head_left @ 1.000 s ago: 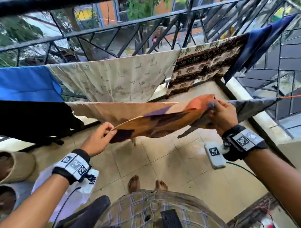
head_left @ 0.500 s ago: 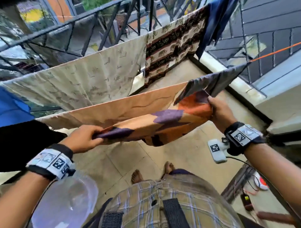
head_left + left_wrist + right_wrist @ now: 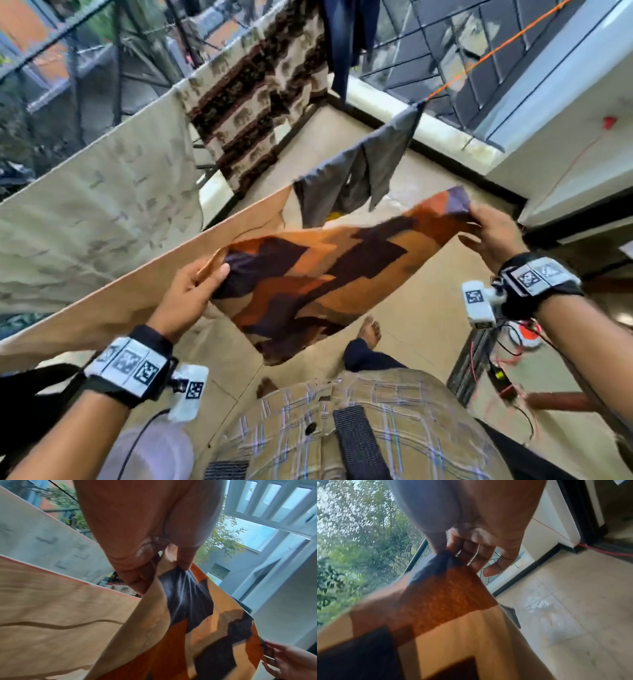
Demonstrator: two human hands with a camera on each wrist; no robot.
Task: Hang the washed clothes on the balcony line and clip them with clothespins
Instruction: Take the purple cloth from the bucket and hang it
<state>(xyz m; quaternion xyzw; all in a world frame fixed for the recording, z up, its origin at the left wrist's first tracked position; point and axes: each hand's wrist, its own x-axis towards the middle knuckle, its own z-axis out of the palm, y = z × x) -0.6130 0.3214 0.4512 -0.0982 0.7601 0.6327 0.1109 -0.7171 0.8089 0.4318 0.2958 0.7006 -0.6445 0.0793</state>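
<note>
An orange, tan and dark purple patterned cloth (image 3: 318,274) is stretched between both hands at chest height. My left hand (image 3: 197,286) pinches its left corner, the thumb on top; the left wrist view shows that pinch (image 3: 173,563) on the patterned cloth (image 3: 188,601). My right hand (image 3: 486,229) pinches the right corner between thumb and forefinger (image 3: 447,550), the other fingers held straight. The cloth (image 3: 447,596) hangs in front of a plain tan sheet (image 3: 137,287) on the near line. A grey garment (image 3: 373,168) hangs on that line just beyond the cloth. No clothespin is in view.
A cream printed sheet (image 3: 99,212), a brown elephant-pattern cloth (image 3: 253,102) and a dark blue garment (image 3: 346,37) hang along the railing (image 3: 85,44). An orange line (image 3: 493,51) runs up right. Red wires and a small device (image 3: 527,335) lie on the tiled floor by my right wrist.
The view has swung right and down. Both hands have carried the patterned cloth rightwards along the tan sheet towards the grey garment, still holding its two corners.
</note>
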